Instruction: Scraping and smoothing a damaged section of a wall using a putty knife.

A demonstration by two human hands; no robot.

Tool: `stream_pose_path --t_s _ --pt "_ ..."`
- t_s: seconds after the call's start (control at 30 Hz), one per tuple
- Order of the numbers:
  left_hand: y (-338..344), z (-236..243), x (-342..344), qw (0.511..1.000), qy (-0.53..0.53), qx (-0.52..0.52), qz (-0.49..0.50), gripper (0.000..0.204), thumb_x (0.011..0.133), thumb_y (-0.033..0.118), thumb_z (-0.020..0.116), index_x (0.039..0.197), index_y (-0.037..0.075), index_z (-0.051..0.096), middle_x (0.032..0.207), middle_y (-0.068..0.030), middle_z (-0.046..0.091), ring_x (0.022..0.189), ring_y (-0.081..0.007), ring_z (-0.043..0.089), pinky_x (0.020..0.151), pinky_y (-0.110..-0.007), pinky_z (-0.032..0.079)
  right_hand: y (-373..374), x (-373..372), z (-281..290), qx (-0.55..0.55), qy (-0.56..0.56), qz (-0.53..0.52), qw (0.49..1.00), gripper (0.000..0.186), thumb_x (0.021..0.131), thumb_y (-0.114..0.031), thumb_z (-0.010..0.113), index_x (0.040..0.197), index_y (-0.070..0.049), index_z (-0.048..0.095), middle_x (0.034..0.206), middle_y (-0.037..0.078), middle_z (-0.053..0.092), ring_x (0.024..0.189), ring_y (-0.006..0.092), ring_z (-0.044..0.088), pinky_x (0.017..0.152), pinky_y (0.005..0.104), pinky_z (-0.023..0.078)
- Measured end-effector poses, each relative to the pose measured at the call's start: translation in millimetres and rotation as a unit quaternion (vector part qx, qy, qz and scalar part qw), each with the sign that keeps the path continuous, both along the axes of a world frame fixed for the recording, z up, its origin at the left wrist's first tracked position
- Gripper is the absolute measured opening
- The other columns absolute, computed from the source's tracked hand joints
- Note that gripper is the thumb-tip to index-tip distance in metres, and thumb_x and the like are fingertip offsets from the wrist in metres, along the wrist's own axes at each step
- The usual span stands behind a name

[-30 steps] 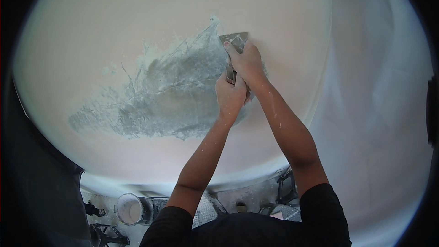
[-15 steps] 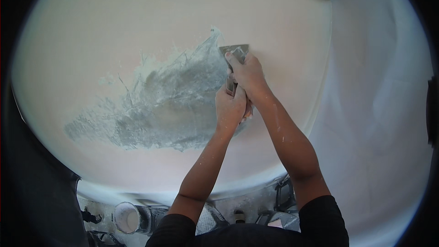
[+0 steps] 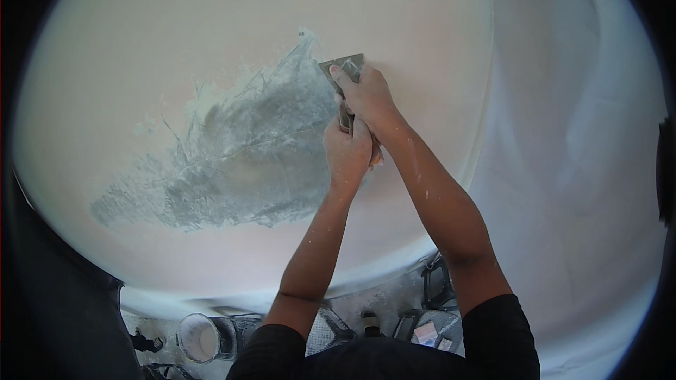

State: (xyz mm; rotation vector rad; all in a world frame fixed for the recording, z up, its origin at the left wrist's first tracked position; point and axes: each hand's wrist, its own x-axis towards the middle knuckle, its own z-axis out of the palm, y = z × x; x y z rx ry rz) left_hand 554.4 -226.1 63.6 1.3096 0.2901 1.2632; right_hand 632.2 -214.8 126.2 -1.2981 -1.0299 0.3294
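Observation:
My right hand point(image 3: 372, 96) is closed round a wide-bladed putty knife point(image 3: 354, 61), thumb lying along it. Its blade is at the pale curved surface point(image 3: 415, 98), by the upper right edge of a wet-looking grey patch of filler point(image 3: 253, 148). Just below, my left hand point(image 3: 348, 149) is closed on a narrow dark tool with pale edges point(image 3: 346, 121). Most of that tool is hidden by the fingers, so its kind is unclear. The two hands are close together, and pale smears dot both forearms.
White sheeting point(image 3: 556, 134) hangs along the right side. Below the surface's lower edge are a bucket with pale contents point(image 3: 199, 338), dark plastic stools point(image 3: 438, 285) and small boxes point(image 3: 426, 333). A dark panel point(image 3: 56, 288) fills the lower left.
The whole scene has shifted left and slightly up in the picture. Both hands keep their holds, and the blade stays beside the patch's upper right edge.

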Motion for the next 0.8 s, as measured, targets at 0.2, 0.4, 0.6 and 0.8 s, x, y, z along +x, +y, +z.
stream_pose_path --t_s 0.2,0.4,0.6,0.8 --pt "5.5 -13.5 1.0 0.999 0.006 0.025 0.042 0.026 0.103 0.020 0.052 0.093 -0.004 0.055 0.058 -0.0068 0.056 0.037 -0.0119 0.048 0.032 -0.028 0.034 5.1 -0.6 -13.2 0.048 -0.019 0.006 0.999 0.030 0.098 -0.030 0.065 0.093 -0.001 0.059 0.066 0.003 0.060 0.052 0.0091 0.053 0.050 0.0275 0.044" --pt "6.0 -17.0 2.9 0.998 -0.015 0.027 0.053 0.024 0.100 0.015 0.055 0.085 -0.004 0.054 0.059 -0.0057 0.057 0.041 -0.0106 0.052 0.036 -0.028 0.039 3.2 -2.1 -12.7 0.043 -0.022 -0.003 0.999 0.031 0.098 -0.031 0.066 0.093 -0.001 0.060 0.066 0.003 0.061 0.054 0.0100 0.054 0.052 0.0277 0.046" --pt "10.3 -9.2 -1.6 1.000 -0.010 0.026 0.010 0.026 0.101 0.017 0.054 0.085 -0.003 0.055 0.059 -0.0055 0.057 0.042 -0.0104 0.052 0.036 -0.028 0.038 6.6 -2.8 -9.1 0.049 -0.062 -0.064 0.995 0.033 0.096 -0.031 0.068 0.093 0.001 0.061 0.066 0.007 0.064 0.054 0.0144 0.061 0.054 0.0322 0.051" --pt "11.3 -0.8 -0.9 1.000 -0.017 0.010 0.014 0.030 0.103 0.023 0.054 0.090 -0.003 0.054 0.056 -0.0072 0.056 0.036 -0.0116 0.048 0.033 -0.027 0.031 5.4 -7.2 1.3 0.058 -0.058 -0.056 0.995 0.035 0.094 -0.032 0.068 0.091 0.002 0.061 0.064 0.009 0.065 0.056 0.0168 0.065 0.055 0.0329 0.052"
